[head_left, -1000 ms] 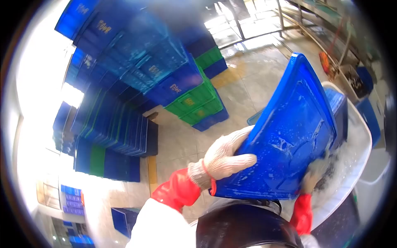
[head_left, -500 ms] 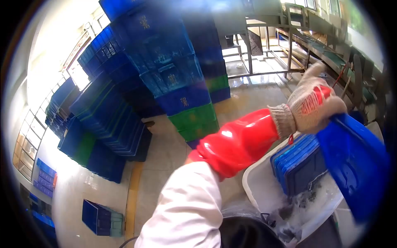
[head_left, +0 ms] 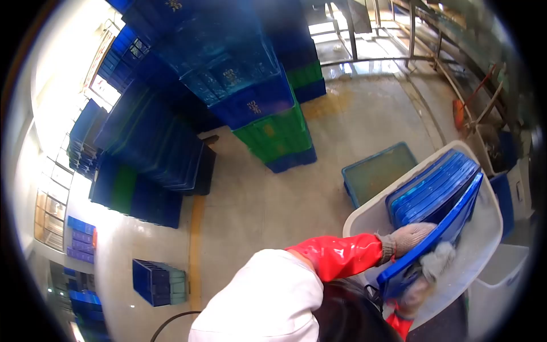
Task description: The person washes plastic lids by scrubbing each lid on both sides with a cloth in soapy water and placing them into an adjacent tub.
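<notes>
Two gloved hands on one blue lid (head_left: 430, 239), tilted on edge inside the white tub (head_left: 491, 233).
The left hand (head_left: 415, 236) is against the lid's far side, fingertips hidden, so how closed it is cannot be told; the right hand (head_left: 419, 289), blurred, is at the near face, its grip and the grey patch at its fingers unclear. The step looks like rubbing that face; the next move calls for steadying the rim. Stacked lids (head_left: 424, 194) crowd beyond the left hand, the tub wall bounds the right hand's side, and floor (head_left: 250, 228) opens leftward.
</notes>
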Tool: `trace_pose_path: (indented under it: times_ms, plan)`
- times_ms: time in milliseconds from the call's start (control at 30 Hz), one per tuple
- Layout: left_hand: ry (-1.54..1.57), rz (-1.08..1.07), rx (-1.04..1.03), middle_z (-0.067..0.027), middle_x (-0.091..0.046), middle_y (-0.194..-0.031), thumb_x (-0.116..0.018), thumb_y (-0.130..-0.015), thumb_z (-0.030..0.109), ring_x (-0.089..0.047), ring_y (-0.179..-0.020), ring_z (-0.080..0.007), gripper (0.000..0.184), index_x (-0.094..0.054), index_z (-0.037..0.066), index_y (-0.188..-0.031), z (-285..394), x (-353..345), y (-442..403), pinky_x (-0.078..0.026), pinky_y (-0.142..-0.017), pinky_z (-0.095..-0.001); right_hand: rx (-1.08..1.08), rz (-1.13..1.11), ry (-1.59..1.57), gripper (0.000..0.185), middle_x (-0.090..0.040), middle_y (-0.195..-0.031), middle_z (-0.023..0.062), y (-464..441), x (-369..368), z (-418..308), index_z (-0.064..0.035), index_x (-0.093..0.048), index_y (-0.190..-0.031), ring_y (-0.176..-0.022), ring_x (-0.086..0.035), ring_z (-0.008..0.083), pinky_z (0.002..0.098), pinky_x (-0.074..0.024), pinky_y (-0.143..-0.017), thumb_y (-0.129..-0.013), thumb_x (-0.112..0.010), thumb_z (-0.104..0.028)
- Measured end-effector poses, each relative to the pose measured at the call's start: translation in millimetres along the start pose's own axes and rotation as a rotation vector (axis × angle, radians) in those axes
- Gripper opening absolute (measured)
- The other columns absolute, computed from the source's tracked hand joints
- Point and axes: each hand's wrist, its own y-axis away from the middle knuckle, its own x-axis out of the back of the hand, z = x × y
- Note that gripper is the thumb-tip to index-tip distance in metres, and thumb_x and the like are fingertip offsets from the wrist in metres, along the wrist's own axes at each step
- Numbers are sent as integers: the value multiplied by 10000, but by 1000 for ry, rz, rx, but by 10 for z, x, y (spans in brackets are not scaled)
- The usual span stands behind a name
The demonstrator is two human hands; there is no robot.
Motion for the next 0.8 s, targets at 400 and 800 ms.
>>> trace_pose_path:
  times_ms: [400, 800]
  plan:
    - [-12, -188, 674, -206, -668, -1278, -671, -916, 387, -648, -1169, -260, 671, -541, -48, -1409, 555, 710, -301, -507, -984, -347, -500, -164, 577, 451, -613, -1292, 297, 903, -693, 1579, 70, -550, -1316, -1181, -586, 475, 512, -481, -1010, -1030, -493, -274]
    - [24, -196, 727, -43, -682, -1078, -688, -966, 181, -606, -913, -109, 533, -525, 1, -1440, 1314, 1299, 121, -516, -834, -278, 203, 165, 74, 609, -479, -1500, 266, -1819, -1021, -419, -10, -490, -1474, -1411, -414, 460, 490, -294, -1213, -960, -582, -324]
